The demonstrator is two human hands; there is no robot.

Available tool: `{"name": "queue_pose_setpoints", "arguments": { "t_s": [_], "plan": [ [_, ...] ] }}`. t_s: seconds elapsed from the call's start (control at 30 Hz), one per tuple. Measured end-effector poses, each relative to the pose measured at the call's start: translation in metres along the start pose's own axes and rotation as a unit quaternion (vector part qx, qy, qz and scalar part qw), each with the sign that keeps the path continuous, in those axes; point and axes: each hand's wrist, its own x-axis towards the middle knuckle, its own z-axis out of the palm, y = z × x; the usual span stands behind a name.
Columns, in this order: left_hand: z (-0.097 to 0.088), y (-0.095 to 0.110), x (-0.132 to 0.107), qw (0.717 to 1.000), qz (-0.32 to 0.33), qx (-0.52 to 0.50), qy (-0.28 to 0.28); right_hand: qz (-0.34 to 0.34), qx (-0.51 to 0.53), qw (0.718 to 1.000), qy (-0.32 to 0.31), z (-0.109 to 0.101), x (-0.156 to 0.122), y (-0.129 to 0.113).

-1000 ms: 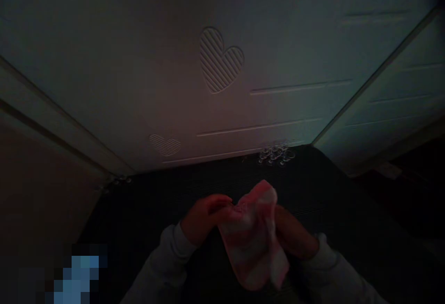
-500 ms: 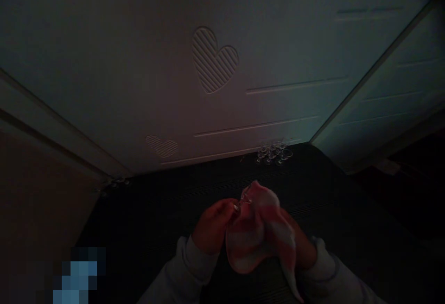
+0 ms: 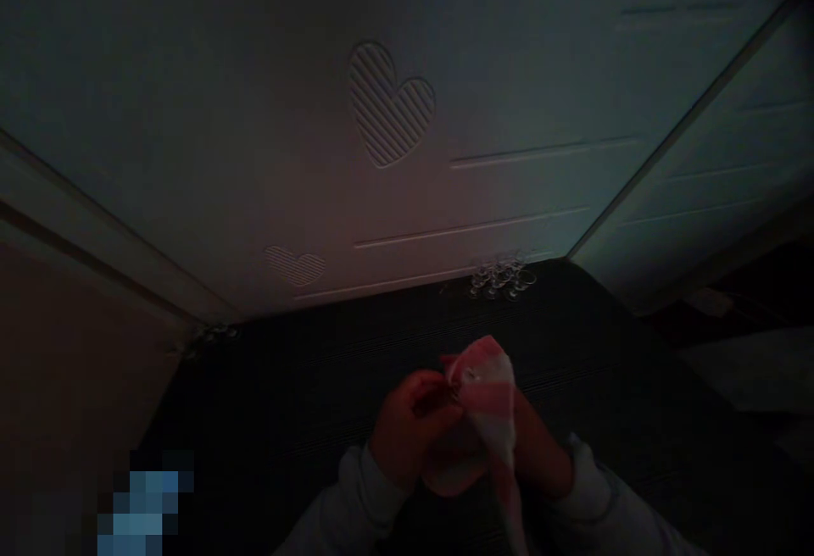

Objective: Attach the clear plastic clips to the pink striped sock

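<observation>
My left hand [image 3: 410, 420] is closed, its fingers pinched around the lower part of a small clear glass [image 3: 471, 375]. Little of the glass shows; glints mark it among the folds of a pink and white striped cloth [image 3: 489, 401]. Behind that cloth, my right hand [image 3: 540, 446] is wrapped up in it, pressing it around the glass. The right fingers are hidden by the fabric. One end of the cloth hangs down below my hands, and another fold droops under the left fingers.
Several small stemmed glasses [image 3: 499, 279] stand in a cluster at the back of the dark table [image 3: 305, 386]. More glassy objects [image 3: 213, 336] sit at the far left corner, too dim to name. A pale panel [image 3: 254, 115] with engraved hearts rises behind.
My left hand has shifted a little right and turned, closing in on the cloth. The cloth has been folded further over the glass, which now shows less. Its hanging end has swung left.
</observation>
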Motion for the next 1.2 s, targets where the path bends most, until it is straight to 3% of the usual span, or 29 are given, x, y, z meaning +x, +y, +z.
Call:
{"name": "queue_pose_setpoints", "arguments": {
  "t_s": [0.13,0.27,0.43,0.63,0.8,1.0,1.2],
  "plan": [
    [-0.01,0.003,0.001,0.998,0.029,0.053,0.034,0.047,0.099,0.994,-0.004,0.001,-0.001,0.001],
    [-0.017,0.015,-0.004,0.976,0.097,0.172,0.087,0.008,0.004,1.0,-0.018,-0.003,-0.002,0.008],
    [-0.01,0.026,-0.013,0.943,0.153,0.293,0.053,-0.07,-0.137,0.983,-0.1,-0.002,-0.004,0.014],
    [-0.006,0.026,-0.014,0.913,0.179,0.363,0.04,-0.154,-0.228,0.956,-0.105,-0.004,-0.005,0.014],
    [-0.005,0.02,-0.016,0.86,0.244,0.446,0.041,-0.194,-0.25,0.94,-0.123,0.0,-0.002,0.009],
    [-0.004,0.019,-0.023,0.797,0.353,0.49,0.03,-0.19,-0.239,0.946,-0.113,-0.001,0.001,0.014],
    [-0.013,0.029,-0.026,0.763,0.405,0.504,0.013,-0.137,-0.213,0.962,-0.102,-0.008,-0.002,0.025]
  ]
}}
